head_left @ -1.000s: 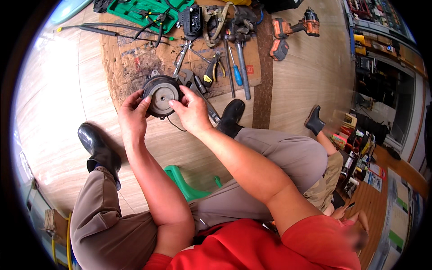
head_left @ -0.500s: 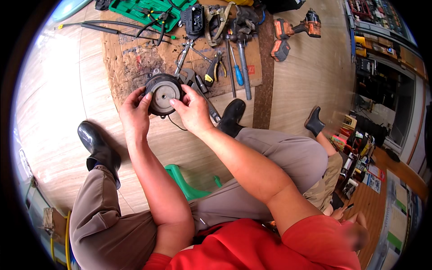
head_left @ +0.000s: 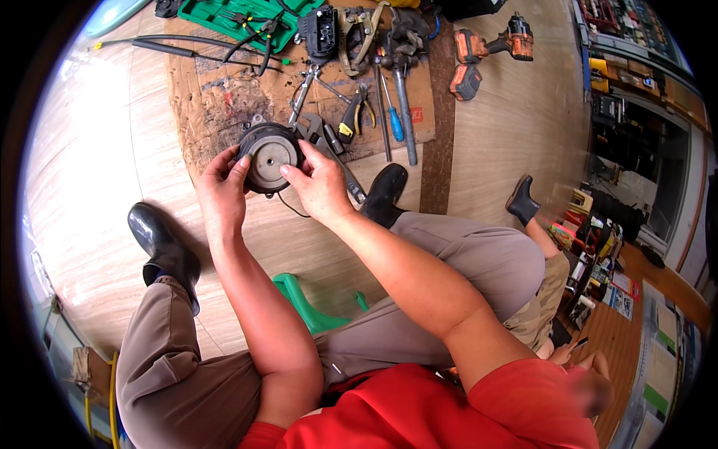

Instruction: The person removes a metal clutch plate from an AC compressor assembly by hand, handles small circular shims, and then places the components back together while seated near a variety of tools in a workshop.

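Note:
Between my two hands is a round black part with a grey metal disc face (head_left: pixel 271 163), a small hole at its centre, mounting ears at its edge and a thin cable hanging below. My left hand (head_left: pixel 223 191) grips its left rim with the thumb on the front. My right hand (head_left: pixel 320 185) holds the right side, thumb tip on the disc. Its back is hidden. Just beyond my right fingers lie an adjustable wrench (head_left: pixel 348 178) and a combination wrench (head_left: pixel 302 97); cutting pliers (head_left: pixel 353 116) are a little farther right.
Oily cardboard (head_left: pixel 217 97) covers the floor ahead. On it are a hammer (head_left: pixel 407 112), a blue-handled screwdriver (head_left: pixel 395 120) and a green tool case (head_left: pixel 224 19). An orange cordless impact wrench (head_left: pixel 493 49) stands at right. Another person's boot (head_left: pixel 522 198) is farther right.
The round part and both hands have shifted very slightly to the left. My grip on it looks the same.

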Tool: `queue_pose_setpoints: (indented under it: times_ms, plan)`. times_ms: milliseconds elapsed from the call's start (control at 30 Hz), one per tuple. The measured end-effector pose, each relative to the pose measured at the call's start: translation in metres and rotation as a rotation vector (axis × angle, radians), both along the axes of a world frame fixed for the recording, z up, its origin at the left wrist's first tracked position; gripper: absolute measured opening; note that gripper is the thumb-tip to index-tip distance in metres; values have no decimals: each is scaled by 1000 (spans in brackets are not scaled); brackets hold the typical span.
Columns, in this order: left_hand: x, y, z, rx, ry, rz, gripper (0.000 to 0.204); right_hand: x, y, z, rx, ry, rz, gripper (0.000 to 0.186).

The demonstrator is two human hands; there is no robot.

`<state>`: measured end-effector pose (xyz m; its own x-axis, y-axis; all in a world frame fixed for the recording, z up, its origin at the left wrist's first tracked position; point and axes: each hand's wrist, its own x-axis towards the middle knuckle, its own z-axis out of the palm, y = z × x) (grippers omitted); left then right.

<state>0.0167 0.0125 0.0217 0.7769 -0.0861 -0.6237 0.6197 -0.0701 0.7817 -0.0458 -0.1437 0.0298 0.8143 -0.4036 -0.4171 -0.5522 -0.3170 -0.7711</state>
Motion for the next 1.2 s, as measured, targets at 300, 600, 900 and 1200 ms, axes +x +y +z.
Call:
queue_pose_setpoints:
  times_ms: [300, 600, 900, 1200]
  plan:
    - [0, 0, -1, -4, 8, 6, 31, -1, -1, -5, 5, 18, 26, 64]
    - [0, 0, 1, 18, -7, -18, 31, -2, -1, -7, 65, 21, 8, 66]
    - [2, 3, 11, -155, 1, 25, 33, -2, -2, 7, 52, -30, -35, 57]
    - [4, -2, 69, -569, -75, 79, 33, 7, -24, 45, 923, -26, -203, 41]
